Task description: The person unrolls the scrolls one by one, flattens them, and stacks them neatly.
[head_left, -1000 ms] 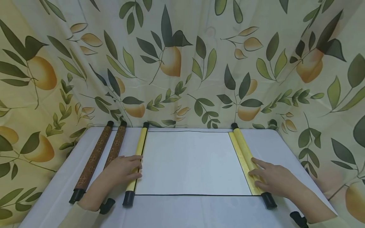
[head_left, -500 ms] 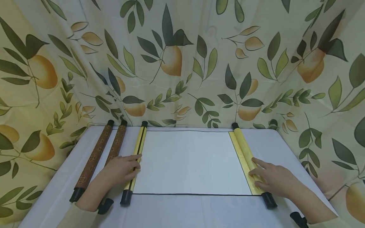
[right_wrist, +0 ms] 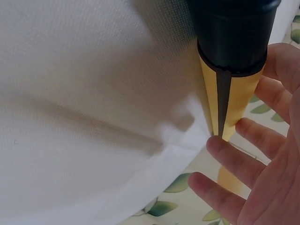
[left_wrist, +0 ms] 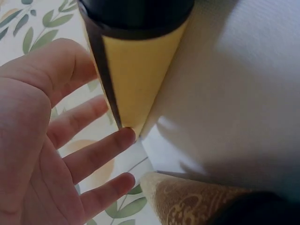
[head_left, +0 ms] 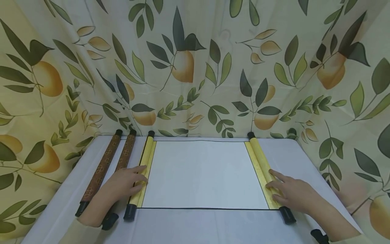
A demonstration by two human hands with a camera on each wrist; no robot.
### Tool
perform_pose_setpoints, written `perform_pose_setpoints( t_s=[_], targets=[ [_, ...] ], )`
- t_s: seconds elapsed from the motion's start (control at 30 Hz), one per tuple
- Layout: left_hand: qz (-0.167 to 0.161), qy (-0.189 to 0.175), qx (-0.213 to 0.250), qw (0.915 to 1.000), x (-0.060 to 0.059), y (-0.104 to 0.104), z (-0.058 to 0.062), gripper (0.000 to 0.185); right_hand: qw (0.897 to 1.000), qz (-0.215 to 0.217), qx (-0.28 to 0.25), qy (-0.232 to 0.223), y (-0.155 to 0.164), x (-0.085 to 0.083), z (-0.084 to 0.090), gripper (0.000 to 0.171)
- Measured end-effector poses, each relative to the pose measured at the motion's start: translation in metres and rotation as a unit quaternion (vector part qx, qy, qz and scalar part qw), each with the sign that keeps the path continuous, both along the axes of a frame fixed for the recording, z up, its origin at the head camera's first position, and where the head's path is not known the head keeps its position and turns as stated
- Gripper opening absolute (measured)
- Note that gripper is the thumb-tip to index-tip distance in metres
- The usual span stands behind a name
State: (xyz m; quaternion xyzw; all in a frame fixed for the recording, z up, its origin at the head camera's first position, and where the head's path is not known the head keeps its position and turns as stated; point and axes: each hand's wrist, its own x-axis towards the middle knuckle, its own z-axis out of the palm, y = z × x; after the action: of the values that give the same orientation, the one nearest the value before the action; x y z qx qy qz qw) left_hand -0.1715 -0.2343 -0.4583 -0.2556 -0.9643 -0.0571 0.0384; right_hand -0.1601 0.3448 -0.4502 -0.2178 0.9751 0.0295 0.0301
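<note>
A hanging scroll lies partly unrolled, its white paper (head_left: 201,174) flat between two yellow rollers with black end knobs. My left hand (head_left: 123,184) rests its fingertips on the left roller (head_left: 147,150), palm off to the outer side. In the left wrist view the fingers of that hand (left_wrist: 33,140) are spread and extended beside the roller (left_wrist: 133,65). Over the right roller (head_left: 262,157), my right hand (head_left: 294,195) lays loosely extended fingers. The right wrist view has the same hand (right_wrist: 274,159) alongside the yellow roller (right_wrist: 239,93), fingertips at its side.
Two brown patterned rolled scrolls, an outer one (head_left: 102,167) and an inner one (head_left: 126,150), lie left of the paper; my left forearm crosses them. A black knob (head_left: 319,236) shows beneath my right forearm. A fruit-print curtain (head_left: 195,67) hangs behind the white-covered table (head_left: 213,225).
My left hand and the left roller have shifted a little to the left. The roller has turned, and a yellow border strip now shows along its inner side. The right hand has stayed put.
</note>
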Motion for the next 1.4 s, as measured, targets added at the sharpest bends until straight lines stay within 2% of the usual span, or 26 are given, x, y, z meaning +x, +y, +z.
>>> perform_pose_setpoints(
  t_s=[0.17,0.27,0.43,0.53,0.7,0.87,1.0,1.17,1.4],
  targets=[
    [0.004,0.005,-0.004,1.0,0.003,-0.005,0.0,0.005,1.0,-0.002,-0.004,0.002,-0.001,0.002,-0.003,0.032],
    [0.006,0.008,-0.006,0.9999,0.005,-0.008,-0.001,0.01,1.0,-0.005,-0.008,-0.002,-0.001,0.003,-0.003,0.034],
    [0.005,0.014,-0.001,0.9999,0.006,-0.011,-0.004,0.015,0.999,-0.016,-0.024,-0.034,-0.001,0.005,-0.004,0.049],
    [0.01,0.012,0.005,0.9999,0.009,-0.009,-0.004,0.019,0.999,-0.028,-0.023,-0.038,-0.003,0.007,-0.005,0.06],
    [0.023,0.024,0.025,0.9991,0.021,0.0,0.006,0.026,0.998,-0.028,-0.058,0.012,-0.017,0.018,-0.005,0.066],
    [0.048,0.046,0.04,0.997,0.027,0.017,0.021,0.047,0.994,0.019,-0.088,0.066,-0.043,0.026,0.004,0.063],
    [0.059,0.066,0.045,0.9951,0.026,0.026,0.028,0.065,0.992,0.036,-0.094,0.077,-0.063,0.025,0.016,0.06],
    [0.067,0.087,0.041,0.9931,0.022,0.033,0.036,0.08,0.989,0.053,-0.106,0.086,-0.078,0.019,0.026,0.058],
    [0.066,0.093,0.044,0.9925,0.02,0.039,0.043,0.086,0.986,0.06,-0.111,0.109,-0.091,0.007,0.032,0.061]
  ],
)
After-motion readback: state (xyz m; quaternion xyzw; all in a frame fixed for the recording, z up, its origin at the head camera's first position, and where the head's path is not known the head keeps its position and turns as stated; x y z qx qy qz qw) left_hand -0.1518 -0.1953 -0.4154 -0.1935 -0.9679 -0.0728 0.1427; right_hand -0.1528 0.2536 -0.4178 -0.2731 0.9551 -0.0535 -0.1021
